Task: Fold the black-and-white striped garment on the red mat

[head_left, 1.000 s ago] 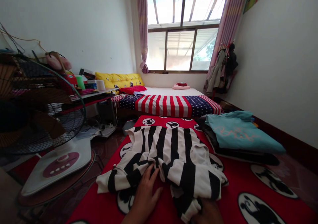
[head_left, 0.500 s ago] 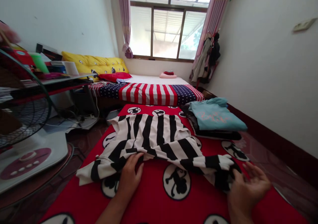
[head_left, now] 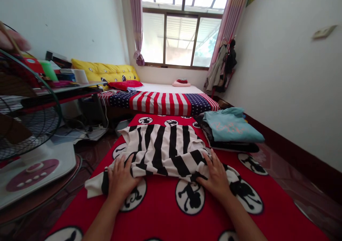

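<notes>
A black-and-white striped shirt [head_left: 165,145] lies partly folded on a red cloth [head_left: 165,212] printed with monkey figures in white circles. My left hand [head_left: 121,177] rests on the shirt's near left part, fingers spread over the fabric. On the near right part lies my right hand [head_left: 215,175], its fingers also stretched out and touching the cloth of the shirt. One striped end sticks out to the left of my left hand, and another shows just beyond my right wrist.
Folded clothes with a light blue garment [head_left: 232,125] on top are stacked at the right. A fan [head_left: 26,127] and a cluttered desk [head_left: 74,88] stand at the left. Behind is a bed [head_left: 160,104] with a striped, starred cover, below a window.
My right hand has moved left from the shirt's right end, which now lies drawn inward. My left hand has shifted slightly left and spread flat on the fabric.
</notes>
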Available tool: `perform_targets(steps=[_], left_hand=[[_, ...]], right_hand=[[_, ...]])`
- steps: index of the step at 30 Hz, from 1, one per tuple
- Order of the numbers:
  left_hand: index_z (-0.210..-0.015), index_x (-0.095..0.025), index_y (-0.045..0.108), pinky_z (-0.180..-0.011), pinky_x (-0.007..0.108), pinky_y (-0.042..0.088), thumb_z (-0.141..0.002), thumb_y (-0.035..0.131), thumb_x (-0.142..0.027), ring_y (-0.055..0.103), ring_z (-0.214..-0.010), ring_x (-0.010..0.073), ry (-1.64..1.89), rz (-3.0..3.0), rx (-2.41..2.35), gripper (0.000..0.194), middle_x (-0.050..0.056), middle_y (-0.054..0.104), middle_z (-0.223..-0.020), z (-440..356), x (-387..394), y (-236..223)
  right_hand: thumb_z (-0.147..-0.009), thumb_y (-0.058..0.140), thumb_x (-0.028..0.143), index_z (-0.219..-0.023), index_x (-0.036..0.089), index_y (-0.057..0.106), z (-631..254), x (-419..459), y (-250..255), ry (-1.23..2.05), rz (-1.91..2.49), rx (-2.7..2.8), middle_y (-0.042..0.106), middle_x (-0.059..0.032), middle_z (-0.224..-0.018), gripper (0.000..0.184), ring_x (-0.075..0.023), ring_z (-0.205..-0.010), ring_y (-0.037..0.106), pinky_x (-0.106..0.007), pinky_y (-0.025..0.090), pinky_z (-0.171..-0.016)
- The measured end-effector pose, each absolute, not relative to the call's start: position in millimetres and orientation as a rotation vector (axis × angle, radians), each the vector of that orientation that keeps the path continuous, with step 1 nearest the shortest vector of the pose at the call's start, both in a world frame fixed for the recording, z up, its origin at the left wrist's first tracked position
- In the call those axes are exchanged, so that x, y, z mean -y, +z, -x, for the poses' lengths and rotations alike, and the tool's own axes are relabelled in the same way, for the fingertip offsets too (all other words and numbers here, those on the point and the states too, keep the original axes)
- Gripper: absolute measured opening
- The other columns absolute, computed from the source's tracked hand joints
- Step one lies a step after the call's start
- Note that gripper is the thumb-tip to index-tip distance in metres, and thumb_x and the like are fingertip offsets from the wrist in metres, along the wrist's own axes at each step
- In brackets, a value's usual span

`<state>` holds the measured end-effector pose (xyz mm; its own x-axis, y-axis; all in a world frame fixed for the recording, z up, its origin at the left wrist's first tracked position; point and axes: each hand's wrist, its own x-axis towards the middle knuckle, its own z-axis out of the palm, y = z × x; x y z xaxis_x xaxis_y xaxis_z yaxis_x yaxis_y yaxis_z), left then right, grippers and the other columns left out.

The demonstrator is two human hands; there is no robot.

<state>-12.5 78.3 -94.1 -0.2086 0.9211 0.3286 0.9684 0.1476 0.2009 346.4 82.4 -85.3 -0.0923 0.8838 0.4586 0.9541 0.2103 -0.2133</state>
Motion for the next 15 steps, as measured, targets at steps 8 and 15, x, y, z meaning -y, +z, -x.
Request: perform_targets(steps=[8,15], left_hand=[[-0.121,-0.018,0.062,-0.091,0.042,0.042,-0.079,0.053,-0.038,0.057,-0.107,0.0318,-0.485,2.089,2.106,0.047,0.011,0.067,-0.112,9,-98,-74],[-0.110,-0.021,0.067,-0.083,0.039,0.046,-0.078,0.052,-0.034,0.066,-0.094,0.0304,-0.432,2.288,2.072,0.038,0.009,0.073,-0.102,7,-56,-67]], right_hand=[[-0.054,0.080,0.041,-0.136,0.030,0.048,-345,-129,-51,0.219,1.872,2.208,0.052,-0.0101,-0.132,0.089,-0.0302,-0.109,0.056,-0.037,0.043,-0.084],[-0.065,0.067,0.031,-0.112,0.026,0.064,-342,-70,-55,0.129,1.779,2.128,0.063,-0.0035,-0.100,0.047,-0.0225,-0.087,0.062,-0.029,0.040,-0.072]])
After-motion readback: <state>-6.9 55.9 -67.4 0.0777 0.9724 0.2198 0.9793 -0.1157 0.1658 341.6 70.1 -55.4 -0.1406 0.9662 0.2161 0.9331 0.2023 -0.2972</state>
